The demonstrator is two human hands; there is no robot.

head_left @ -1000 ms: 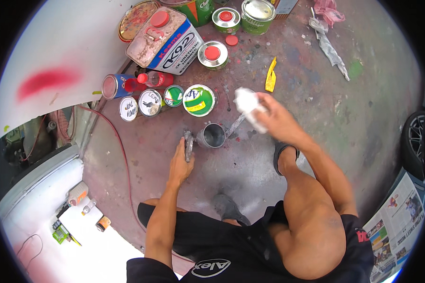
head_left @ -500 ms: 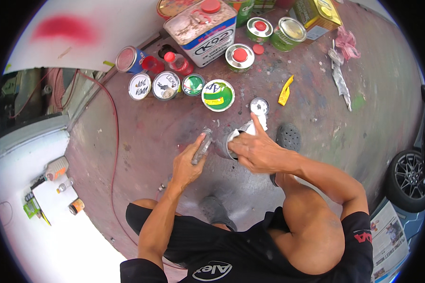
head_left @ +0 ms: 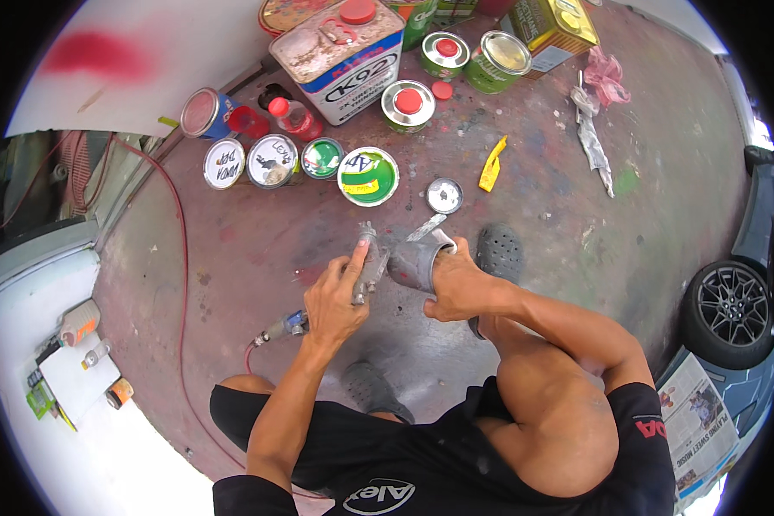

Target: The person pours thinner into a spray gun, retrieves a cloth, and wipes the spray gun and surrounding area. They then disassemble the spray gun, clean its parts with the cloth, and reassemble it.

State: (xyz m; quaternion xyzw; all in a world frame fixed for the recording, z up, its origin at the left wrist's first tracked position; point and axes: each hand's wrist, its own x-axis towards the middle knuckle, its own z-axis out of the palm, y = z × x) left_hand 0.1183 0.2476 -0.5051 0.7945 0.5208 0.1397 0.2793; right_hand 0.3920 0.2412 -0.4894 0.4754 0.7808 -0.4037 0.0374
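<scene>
My left hand [head_left: 340,297] is wrapped round a grey metal spray gun [head_left: 371,268], one finger lying along its body. A grey, paint-stained cup [head_left: 411,265] joins the gun and lies tilted, its mouth toward the right. My right hand [head_left: 464,284] has its fingers inside that mouth, pressing a white cloth or paper wipe [head_left: 447,241] that shows at the rim. Those fingertips are hidden by the cup. A blue-and-metal hose fitting [head_left: 284,328] hangs below the left wrist. A pale flat strip [head_left: 426,227] and a small round tin [head_left: 445,196] lie just beyond the cup.
Several paint cans, among them a green-topped can [head_left: 368,176], stand beyond my hands. Behind them is a large thinner tin [head_left: 340,64]. A yellow strip [head_left: 493,163] lies right of them. A red hose [head_left: 183,258] runs along the left; a car wheel [head_left: 731,314] is at right.
The right hand has pushed deeper into the cup, and less of the white wipe shows. The gun has turned, showing more of its body. The hose fitting has come into view.
</scene>
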